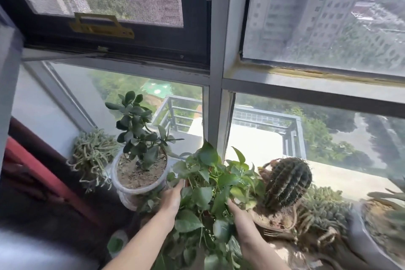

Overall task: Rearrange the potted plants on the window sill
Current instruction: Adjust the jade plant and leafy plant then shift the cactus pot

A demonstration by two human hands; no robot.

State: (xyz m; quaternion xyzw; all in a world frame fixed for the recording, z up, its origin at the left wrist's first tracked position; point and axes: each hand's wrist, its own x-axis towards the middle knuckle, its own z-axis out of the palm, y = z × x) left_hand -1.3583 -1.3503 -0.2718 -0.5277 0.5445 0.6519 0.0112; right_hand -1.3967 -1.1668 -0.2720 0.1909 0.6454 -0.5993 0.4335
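Observation:
A leafy green pothos plant (210,184) stands in the middle of the sill, its pot hidden under the foliage. My left hand (173,197) reaches into its left side and my right hand (237,210) into its right side; both appear to grip the hidden pot. To the left a jade plant (137,125) grows in a white pot (122,193) of dry soil. A round ribbed cactus (287,182) leans just right of the pothos.
A trailing grey-green succulent (92,155) fills the far left corner. Low spiky succulents (322,208) and a grey pot (359,232) crowd the right. The window frame post (215,94) rises directly behind the pothos. A dark red object (32,173) lies at left.

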